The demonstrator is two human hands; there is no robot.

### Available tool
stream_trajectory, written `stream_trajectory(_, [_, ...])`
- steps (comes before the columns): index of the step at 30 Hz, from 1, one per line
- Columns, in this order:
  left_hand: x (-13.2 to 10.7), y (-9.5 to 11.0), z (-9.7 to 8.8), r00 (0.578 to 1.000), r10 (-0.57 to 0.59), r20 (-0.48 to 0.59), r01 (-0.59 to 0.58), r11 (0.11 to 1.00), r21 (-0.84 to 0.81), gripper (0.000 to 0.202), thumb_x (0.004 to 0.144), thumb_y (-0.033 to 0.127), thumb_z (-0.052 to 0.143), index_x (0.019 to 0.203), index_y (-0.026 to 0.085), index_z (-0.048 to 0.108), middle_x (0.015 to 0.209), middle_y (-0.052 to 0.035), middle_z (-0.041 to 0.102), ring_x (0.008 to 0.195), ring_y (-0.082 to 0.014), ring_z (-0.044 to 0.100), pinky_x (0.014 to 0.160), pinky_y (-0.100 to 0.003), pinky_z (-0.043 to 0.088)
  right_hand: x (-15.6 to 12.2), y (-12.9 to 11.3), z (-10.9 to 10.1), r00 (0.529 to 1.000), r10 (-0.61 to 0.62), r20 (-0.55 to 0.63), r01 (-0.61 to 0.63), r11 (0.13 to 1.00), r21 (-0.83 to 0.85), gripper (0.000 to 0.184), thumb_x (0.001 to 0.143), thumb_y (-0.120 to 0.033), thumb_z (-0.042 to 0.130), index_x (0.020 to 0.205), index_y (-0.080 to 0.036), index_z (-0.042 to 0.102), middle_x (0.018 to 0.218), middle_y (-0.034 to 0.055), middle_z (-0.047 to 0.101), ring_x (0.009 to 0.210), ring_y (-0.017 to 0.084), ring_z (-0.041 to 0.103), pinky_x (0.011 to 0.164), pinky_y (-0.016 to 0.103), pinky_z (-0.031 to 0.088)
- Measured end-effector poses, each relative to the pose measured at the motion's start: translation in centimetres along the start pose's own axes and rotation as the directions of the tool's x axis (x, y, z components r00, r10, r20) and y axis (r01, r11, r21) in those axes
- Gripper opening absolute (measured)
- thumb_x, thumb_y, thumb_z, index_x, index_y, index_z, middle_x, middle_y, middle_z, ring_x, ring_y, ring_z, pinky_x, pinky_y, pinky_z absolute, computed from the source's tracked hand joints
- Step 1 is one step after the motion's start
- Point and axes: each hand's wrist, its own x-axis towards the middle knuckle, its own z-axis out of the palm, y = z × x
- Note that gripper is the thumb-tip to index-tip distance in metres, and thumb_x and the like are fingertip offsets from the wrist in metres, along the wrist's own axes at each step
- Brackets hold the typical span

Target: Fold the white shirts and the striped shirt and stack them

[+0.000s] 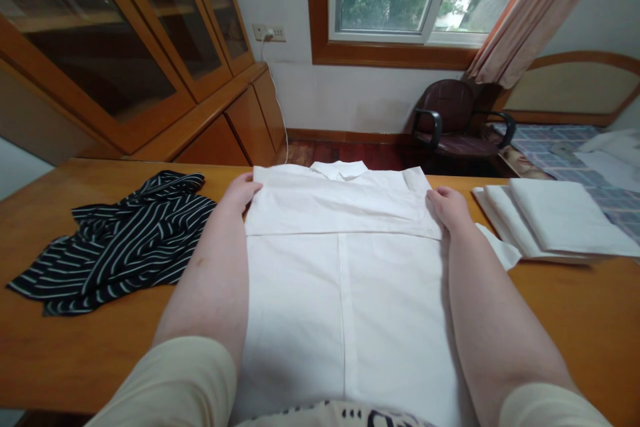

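A white shirt (300, 293) lies back side up along the middle of the table, its collar (339, 169) at the far edge and its lower end running toward my body. At the shirt's far left corner my left hand (243, 191) is closed on the fabric edge. My right hand (449, 205) pinches the opposite side edge, a little below the far right corner. Between the two hands the cloth lies fairly flat, with a horizontal seam and a centre pleat below it. Some fingertips are hidden under the fabric.
A crumpled black-and-white striped garment (135, 240) lies on the wooden table (120, 353) at left. Folded white cloths (565, 217) are stacked at right. Beyond the table stand a cabinet (210, 93), an armchair (450, 113) and a bed (560, 147). A white cord (278, 93) hangs from the wall socket.
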Motion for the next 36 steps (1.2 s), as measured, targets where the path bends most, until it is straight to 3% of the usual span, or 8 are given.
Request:
stream_trajectory(2, [0.3,-0.2,-0.1,0.994,-0.047,-0.099,0.061,0.988,0.139,0.050,0.057,0.022,0.074,0.105,0.013,0.065,0.105,-0.0153,0.069,0.095,-0.0321,0.065,0.082,-0.042,0.052,0.1,0.0,0.1,0.999,0.006,0.038,-0.004,0.999,-0.039,0.025,0.070,-0.041,0.051,0.062,-0.019,0.056,0.056,0.0016,0.052,0.060,0.018,0.048,0.057,0.030,0.032])
stream_trajectory(5, [0.4,-0.1,-0.2,0.993,-0.116,-0.002,0.114,0.979,0.171,0.039,0.055,0.025,0.077,0.091,0.014,0.067,0.092,-0.0139,0.071,0.085,-0.0324,0.067,0.075,-0.042,0.053,0.3,0.1,0.2,0.999,0.001,0.053,0.002,0.999,-0.053,0.025,0.071,-0.042,0.051,0.064,-0.019,0.058,0.060,0.0030,0.056,0.063,0.019,0.050,0.058,0.030,0.033])
stream_trajectory(10, [-0.4,0.4,0.1,0.974,-0.192,0.121,0.208,0.969,-0.137,0.036,0.061,0.019,0.072,0.097,0.016,0.065,0.082,-0.0091,0.072,0.071,-0.0260,0.069,0.063,-0.035,0.055,0.3,0.3,0.2,0.999,-0.032,0.024,0.033,0.999,-0.018,0.027,0.070,-0.043,0.051,0.062,-0.018,0.056,0.056,0.0018,0.052,0.060,0.018,0.048,0.056,0.029,0.032])
stream_trajectory(14, [-0.7,0.5,0.1,0.933,-0.270,0.237,0.317,0.930,-0.187,0.035,0.061,0.009,0.068,0.096,0.015,0.064,0.077,-0.0093,0.071,0.072,-0.0262,0.069,0.063,-0.035,0.056,0.2,0.2,0.2,0.998,-0.067,-0.005,0.067,0.998,0.012,0.027,0.070,-0.043,0.051,0.059,-0.019,0.055,0.052,0.0003,0.049,0.057,0.016,0.045,0.054,0.028,0.030])
stream_trajectory(24, [-1.0,0.7,-0.5,0.960,-0.068,0.273,0.171,0.911,-0.376,0.042,0.056,0.013,0.079,0.094,0.014,0.064,0.088,-0.0103,0.072,0.080,-0.0257,0.069,0.074,-0.039,0.057,-0.4,-0.1,-0.3,0.999,0.016,-0.052,0.005,0.925,0.379,0.025,0.068,-0.045,0.054,0.063,-0.020,0.049,0.051,-0.0058,0.037,0.049,0.010,0.035,0.045,0.023,0.026])
stream_trajectory(29, [0.3,-0.3,-0.3,0.997,-0.079,-0.001,0.079,0.997,0.018,0.060,0.054,0.017,0.081,0.110,0.015,0.060,0.101,-0.0125,0.069,0.090,-0.0284,0.067,0.081,-0.041,0.054,0.0,-0.4,-0.3,0.997,0.048,0.061,-0.046,0.998,-0.035,0.026,0.070,-0.043,0.054,0.063,-0.018,0.057,0.054,-0.0001,0.050,0.054,0.014,0.045,0.052,0.026,0.032])
stream_trajectory(32, [1.0,-0.7,-0.1,0.995,0.009,-0.101,0.032,0.918,0.396,0.068,0.058,0.025,0.080,0.120,0.014,0.055,0.108,-0.0158,0.067,0.102,-0.0324,0.062,0.091,-0.044,0.048,0.2,-0.6,-0.2,0.989,0.046,0.140,-0.019,0.982,-0.186,0.027,0.070,-0.041,0.054,0.069,-0.016,0.063,0.061,0.0053,0.058,0.059,0.017,0.050,0.056,0.028,0.035])
stream_trajectory(36, [0.6,-0.3,0.0,0.979,0.158,-0.129,-0.049,0.798,0.601,0.063,0.070,0.029,0.070,0.126,0.010,0.052,0.122,-0.0214,0.058,0.116,-0.0347,0.053,0.099,-0.046,0.041,0.4,-0.4,-0.1,0.993,0.029,0.110,-0.008,0.984,-0.179,0.032,0.072,-0.045,0.052,0.070,-0.016,0.064,0.063,0.0073,0.060,0.061,0.019,0.051,0.058,0.030,0.036])
